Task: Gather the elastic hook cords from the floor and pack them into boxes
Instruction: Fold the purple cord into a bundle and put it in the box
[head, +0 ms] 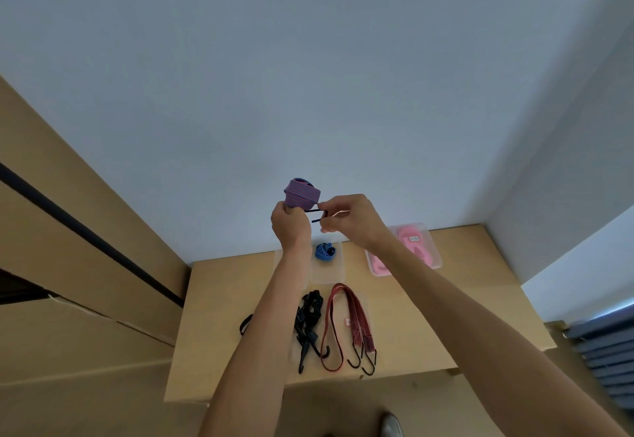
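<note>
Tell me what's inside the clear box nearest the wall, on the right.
The clear box holds pink cords, bundled, with a small label on top. The right hand's forearm covers the box's left end, so any contents there are hidden.

Striped woven cord (pixel 302 193) – matt cardboard top (pixel 429 303) – clear plastic box (pixel 430 248)

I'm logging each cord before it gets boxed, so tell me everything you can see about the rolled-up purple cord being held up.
The purple cord is a flat, woven-looking elastic band, purple with thin reddish stripes, wound into a compact roll. It is held up in the air in front of the pale wall, above the cardboard surface. The left hand grips the roll from below. Thin black hook wires stick out toward the right hand, which pinches them.
</note>
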`<state>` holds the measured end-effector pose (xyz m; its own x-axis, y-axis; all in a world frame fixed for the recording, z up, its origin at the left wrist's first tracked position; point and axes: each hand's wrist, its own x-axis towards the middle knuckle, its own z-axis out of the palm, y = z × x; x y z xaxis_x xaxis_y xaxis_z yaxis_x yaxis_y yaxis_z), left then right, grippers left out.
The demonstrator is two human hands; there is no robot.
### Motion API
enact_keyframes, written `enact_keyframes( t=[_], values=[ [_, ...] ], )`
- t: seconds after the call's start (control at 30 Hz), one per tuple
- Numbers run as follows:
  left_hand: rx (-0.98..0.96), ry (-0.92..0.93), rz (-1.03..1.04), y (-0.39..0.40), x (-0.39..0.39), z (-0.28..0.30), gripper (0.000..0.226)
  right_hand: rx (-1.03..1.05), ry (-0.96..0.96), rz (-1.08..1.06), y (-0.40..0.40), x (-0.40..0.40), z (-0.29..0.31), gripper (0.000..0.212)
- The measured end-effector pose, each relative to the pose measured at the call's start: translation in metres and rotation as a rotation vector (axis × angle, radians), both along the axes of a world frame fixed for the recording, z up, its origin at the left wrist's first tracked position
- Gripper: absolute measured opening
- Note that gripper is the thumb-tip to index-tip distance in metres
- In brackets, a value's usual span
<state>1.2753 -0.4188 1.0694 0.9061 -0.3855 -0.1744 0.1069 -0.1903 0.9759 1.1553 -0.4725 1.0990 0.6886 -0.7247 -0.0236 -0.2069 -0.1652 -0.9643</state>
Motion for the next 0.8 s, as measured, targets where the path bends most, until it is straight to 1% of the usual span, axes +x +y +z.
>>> enact_keyframes(
  t=[0.07, 0.13, 0.17, 0.2, 0.33, 0.43, 0.5, 0.6, 0.67, 0.8],
  values=[
    [-0.009, 0.008, -0.002, -0.002, -0.002, 0.001, 0.025, -0.204, -0.003, -0.01, 0.004, 0.004, 0.001, 0.017],
    [-0.032, 0.035, -0.002, -0.004, -0.003, 0.003, 0.022, -0.474, 0.016, -0.034, 0.007, 0.008, -0.001, 0.009],
    [-0.045, 0.056, -0.003, -0.005, -0.003, 0.003, 0.02, -0.563, 0.014, -0.044, 0.008, 0.008, -0.002, 0.007],
    [-0.059, 0.079, -0.011, -0.006, -0.004, 0.004, 0.019, -0.6, 0.003, -0.043, 0.008, 0.007, -0.004, 0.006],
    [-0.15, 0.205, -0.034, -0.007, -0.006, 0.009, 0.023, -0.62, -0.068, -0.021, 0.008, 0.006, -0.007, 0.008],
    [-0.178, 0.258, -0.029, -0.006, -0.011, 0.011, 0.023, -0.592, -0.144, -0.104, 0.01, 0.009, -0.001, 0.012],
    [-0.186, 0.25, -0.02, -0.004, -0.013, 0.013, 0.023, -0.622, -0.15, -0.158, 0.008, 0.011, 0.001, 0.013],
    [-0.174, 0.169, 0.002, -0.003, -0.016, 0.014, 0.022, -0.637, -0.122, -0.198, 0.007, 0.013, 0.003, 0.012],
    [-0.152, 0.124, 0.005, -0.004, -0.019, 0.013, 0.02, -0.611, -0.143, -0.233, 0.008, 0.013, 0.005, 0.012],
    [-0.152, 0.107, -0.006, -0.007, -0.023, 0.014, 0.019, -0.509, -0.203, -0.278, 0.011, 0.017, 0.009, 0.014]
  ],
)
